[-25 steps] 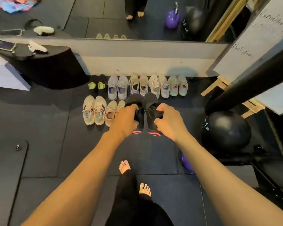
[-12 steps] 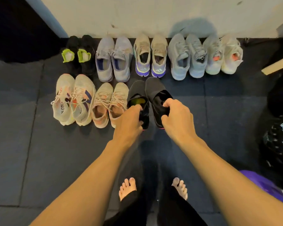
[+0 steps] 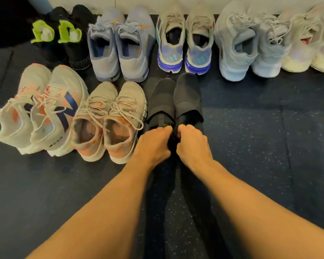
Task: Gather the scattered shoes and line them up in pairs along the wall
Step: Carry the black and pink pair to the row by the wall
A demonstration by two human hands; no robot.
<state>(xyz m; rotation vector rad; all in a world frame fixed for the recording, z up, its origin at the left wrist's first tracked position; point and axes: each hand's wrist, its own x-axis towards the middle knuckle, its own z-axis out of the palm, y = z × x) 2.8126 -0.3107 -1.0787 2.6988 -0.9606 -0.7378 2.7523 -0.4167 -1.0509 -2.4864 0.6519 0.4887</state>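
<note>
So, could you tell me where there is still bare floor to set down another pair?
Bare floor lies right of the black shoes, in front of the grey pair. Left of them it is crowded: beige pair and white pair sit close together.

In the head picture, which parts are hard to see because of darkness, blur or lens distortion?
Head view: the black shoes almost merge with the dark floor; the left hand and right hand look slightly soft; the cream shoes at the right edge are stretched and blurred by the wide lens; the top left corner is nearly black.
</note>
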